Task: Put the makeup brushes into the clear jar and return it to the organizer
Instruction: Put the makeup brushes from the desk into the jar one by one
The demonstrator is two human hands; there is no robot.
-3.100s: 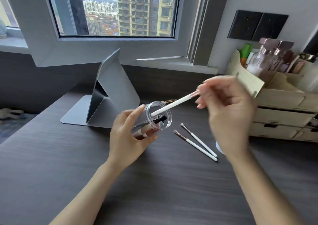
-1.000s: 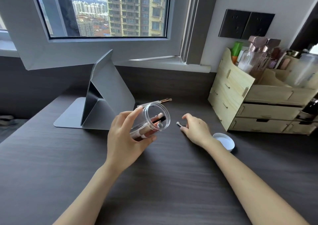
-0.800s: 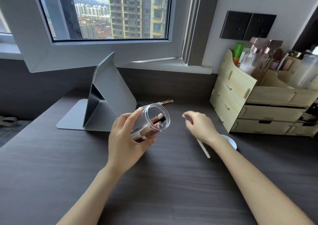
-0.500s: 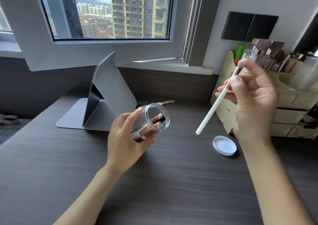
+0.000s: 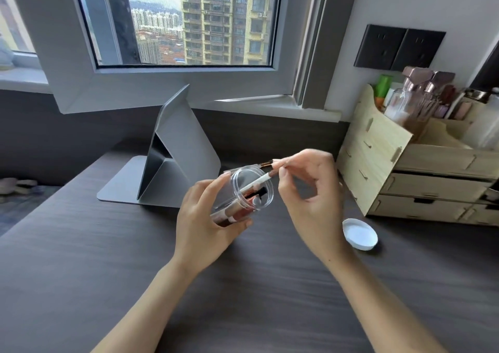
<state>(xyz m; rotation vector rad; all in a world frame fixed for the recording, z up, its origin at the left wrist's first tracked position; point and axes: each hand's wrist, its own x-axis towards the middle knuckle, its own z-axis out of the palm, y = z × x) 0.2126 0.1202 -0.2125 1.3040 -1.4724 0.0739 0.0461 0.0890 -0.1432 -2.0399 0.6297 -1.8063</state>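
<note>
Pinched between your right hand's [image 5: 313, 198] fingertips, a white-handled makeup brush [image 5: 256, 183] slants into the clear jar [image 5: 244, 193], which your left hand [image 5: 205, 217] wraps above the dark desk [image 5: 243, 312], left of the wooden organizer [image 5: 378, 158].

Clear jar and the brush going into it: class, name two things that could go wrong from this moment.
1. The left hand holds the clear jar tilted, mouth sideways; the brushes inside could slide out.
2. The right hand pinches the white-handled brush only at its top end, part-way through the mouth; it could catch on the rim or slip.
</note>
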